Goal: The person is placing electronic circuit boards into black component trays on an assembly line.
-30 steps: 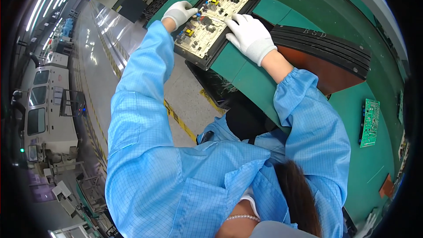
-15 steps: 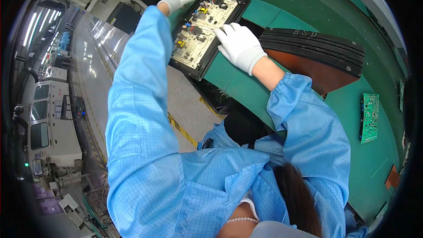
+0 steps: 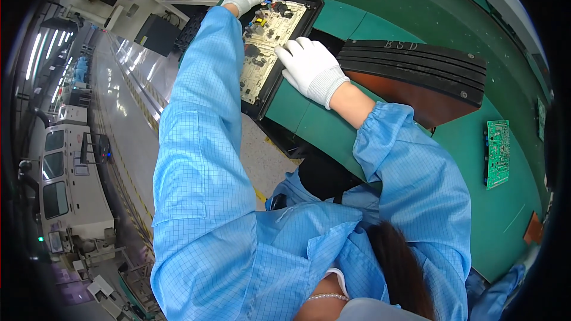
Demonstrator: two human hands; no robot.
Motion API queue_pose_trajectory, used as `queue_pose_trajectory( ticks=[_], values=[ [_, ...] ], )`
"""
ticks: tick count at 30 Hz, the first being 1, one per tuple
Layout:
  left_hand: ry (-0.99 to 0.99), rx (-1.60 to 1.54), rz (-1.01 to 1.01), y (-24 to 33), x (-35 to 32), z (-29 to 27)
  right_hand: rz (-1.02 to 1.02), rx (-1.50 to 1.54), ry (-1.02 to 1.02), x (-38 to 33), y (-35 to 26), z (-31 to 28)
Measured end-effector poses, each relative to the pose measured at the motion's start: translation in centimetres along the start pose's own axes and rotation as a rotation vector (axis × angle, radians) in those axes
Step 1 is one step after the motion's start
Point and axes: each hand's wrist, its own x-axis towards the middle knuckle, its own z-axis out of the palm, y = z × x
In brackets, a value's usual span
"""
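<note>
A black tray (image 3: 262, 104) lies at the far edge of the green bench, holding two pale circuit boards (image 3: 276, 27) with yellow, blue and black components. My left hand (image 3: 242, 1), in a white glove, grips the tray's far left corner, its fingertips at the rim. Also gloved in white, my right hand (image 3: 310, 66) has its bent fingers over the tray's right rim, beside the nearer board; the palm's underside is hidden. My left sleeve covers part of the tray's left side.
Right of my right hand stands a black and brown angled box (image 3: 416, 80) on the green bench (image 3: 470, 220). Farther right lies a green circuit board (image 3: 498, 154), with a small brown piece (image 3: 533, 229) nearer me. Pale machinery (image 3: 65, 172) lines the aisle at left.
The view has shifted slightly. My left arm has swung right over the tray's left side, and my right hand has slid a little left and nearer along its rim.
</note>
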Motion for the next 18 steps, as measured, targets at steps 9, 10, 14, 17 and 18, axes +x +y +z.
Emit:
queue_pose_trajectory(
  ticks=[9,10,14,17,18],
  values=[
    [-0.054,0.541,-0.208,4.9,1.3,0.3,-0.021,-0.006,0.046,0.0,0.1,0.1],
    [-0.055,0.541,-0.208,4.8,1.0,0.1,-0.020,-0.005,0.045,0.0,0.0,0.1],
    [-0.023,0.321,0.224,6.3,0.1,-0.1,-0.007,-0.003,0.023,-0.1,0.2,-0.3],
    [-0.151,0.118,0.187,8.1,-0.3,0.1,-0.011,-0.010,0.036,-0.3,0.4,-0.1],
    [-0.152,0.158,0.171,8.3,-0.3,0.0,-0.014,-0.016,0.047,-0.3,0.3,-0.1]
  ],
)
